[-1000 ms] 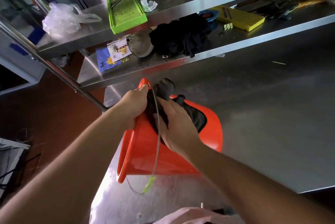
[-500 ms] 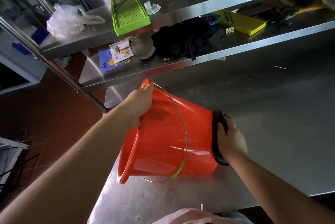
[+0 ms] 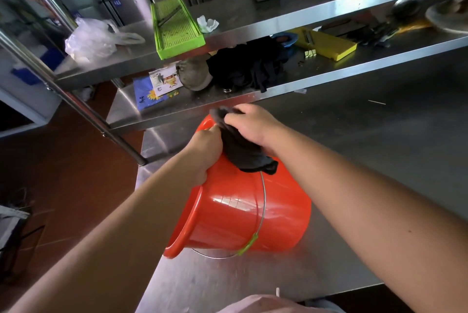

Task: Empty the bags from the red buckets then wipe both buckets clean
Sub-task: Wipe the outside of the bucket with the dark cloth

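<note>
A red bucket [image 3: 243,214] lies tipped on its side on the steel table [image 3: 379,150], its mouth facing left toward me. My left hand [image 3: 206,150] grips the top of its rim. My right hand [image 3: 253,125] presses a dark cloth [image 3: 243,153] against the upper outside wall near the rim. The wire handle with a green grip [image 3: 249,244] hangs down across the bucket's side. Only one bucket is in view.
Two steel shelves stand behind the bucket. The upper one holds a clear plastic bag [image 3: 93,39] and a green slicer tray [image 3: 174,26]. The lower one holds dark cloths [image 3: 248,64], a yellow slicer [image 3: 326,43] and paper packets [image 3: 157,85]. The table's edge runs along the left.
My right hand has carried the cloth from the bucket's base on the right up to the rim beside my left hand. The bucket stays tipped in my left hand.
</note>
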Tool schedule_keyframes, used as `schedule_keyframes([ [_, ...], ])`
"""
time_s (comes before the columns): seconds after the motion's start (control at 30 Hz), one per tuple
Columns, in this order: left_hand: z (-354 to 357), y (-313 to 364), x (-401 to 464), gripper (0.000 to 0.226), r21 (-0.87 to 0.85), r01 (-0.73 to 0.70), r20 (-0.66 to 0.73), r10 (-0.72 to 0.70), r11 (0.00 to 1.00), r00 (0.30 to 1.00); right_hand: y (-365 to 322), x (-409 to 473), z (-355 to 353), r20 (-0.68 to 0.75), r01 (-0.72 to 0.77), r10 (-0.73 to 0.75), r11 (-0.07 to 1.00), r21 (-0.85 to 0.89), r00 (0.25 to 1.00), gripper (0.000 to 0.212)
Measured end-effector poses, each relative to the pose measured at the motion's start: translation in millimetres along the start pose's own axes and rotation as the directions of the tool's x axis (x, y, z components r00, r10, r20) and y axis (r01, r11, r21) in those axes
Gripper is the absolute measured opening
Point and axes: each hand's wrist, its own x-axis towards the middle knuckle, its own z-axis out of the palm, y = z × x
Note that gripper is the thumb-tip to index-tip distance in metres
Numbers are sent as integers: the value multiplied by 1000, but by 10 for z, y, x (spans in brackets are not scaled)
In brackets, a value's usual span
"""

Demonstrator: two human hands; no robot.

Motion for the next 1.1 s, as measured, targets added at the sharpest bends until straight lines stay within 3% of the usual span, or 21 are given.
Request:
schedule_keyframes([
  [0.13, -38, 22, -32, 40, -182, 131, -2, -134, 974, 991, 147, -30, 13, 61, 25, -21, 998, -64, 998, 25],
  [0.33, -115, 5, 160, 37, -173, 93, -76, -107, 981, 991, 487, -415, 202, -138, 76, -90, 992, -104, 986, 20],
  [0.53, -169, 57, 290, 35, -173, 84, -115, -105, 981, 988, 894, -1106, 541, -209, -14, 40, 993, 121, 977, 24],
  [0.7, -194, 108, 177, 23, -370, 196, 3, -210, 908, 978, 877, -1122, 575, -210, -12, 84, 946, 325, 974, 17],
  [0.8, -184, 59, 50, 30, -363, 221, 125, -187, 905, 974, 806, -953, 421, -222, -29, 107, 944, 328, 969, 19],
  [0.9, -93, -82, -142, 30, -265, 132, 143, -97, 955, 985, 679, -738, 245, -187, -60, 166, 881, 469, 968, 13],
  [1.03, 92, -180, -368, 41, -92, -86, 42, 90, 992, 995, 480, -503, 84, -59, -156, 286, 671, 725, 956, 11],
  [1.1, 124, -102, -354, 37, -102, -88, 1, 88, 991, 996, 439, -451, 48, -25, -182, 298, 645, 742, 954, 10],
])
